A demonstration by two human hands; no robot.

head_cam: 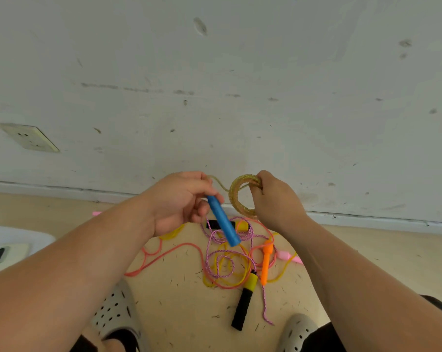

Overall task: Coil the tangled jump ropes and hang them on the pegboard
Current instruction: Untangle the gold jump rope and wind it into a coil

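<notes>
I've got L hand (179, 199) gripping blue handle (223, 221), long axis slanting down-right over floor tangle (230, 262), R hand (275, 196) gripping yellow coil (232, 199) just beside it w/ short slack between, so handle end sits nearer L.

The wall (215, 97) closes off the far side just behind the left hand (179, 201) and right hand (275, 196). The gap between them is crossed by the blue handle (223, 221) that the left hand grips and the yellow coil (234, 199) that the right hand grips. Below, the rope tangle (227, 262) covers the floor (179, 295) between the left shoe (115, 311) and right shoe (298, 334). Bare floor lies open to its left, up to a white tray (16, 235).
</notes>
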